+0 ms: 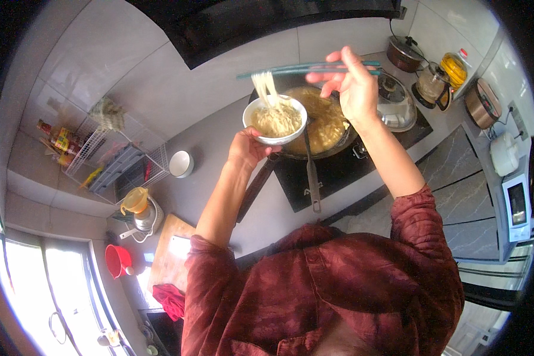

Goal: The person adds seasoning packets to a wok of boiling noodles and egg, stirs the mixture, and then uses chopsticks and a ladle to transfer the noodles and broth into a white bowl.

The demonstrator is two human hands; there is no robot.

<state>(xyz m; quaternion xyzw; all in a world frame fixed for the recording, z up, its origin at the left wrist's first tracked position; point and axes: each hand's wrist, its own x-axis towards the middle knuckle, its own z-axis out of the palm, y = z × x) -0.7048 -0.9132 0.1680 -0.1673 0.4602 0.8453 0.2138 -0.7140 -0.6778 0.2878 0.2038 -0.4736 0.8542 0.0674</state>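
My left hand [251, 149] holds a white bowl [303, 122] from below, beside and partly over the wok. Noodles [276, 120] fill much of the bowl. In my right hand [353, 84] is a pair of green chopsticks [293, 69], blurred, with a strand of noodles hanging from their tips into the bowl. Behind the bowl a wok [318, 155] of brown broth with pale pieces stands on the black cooktop [291, 191]. A long-handled metal utensil [312, 178] rests across the wok's near rim.
A domed glass lid [396, 104] lies at the right of the wok. Another white bowl [181, 163] stands on the left counter, near a wire rack [160, 164]. Nearer are a wooden cutting board [164, 253] and a red cloth [169, 300]. Along the right are a glass kettle [431, 84] and an oil bottle [455, 69].
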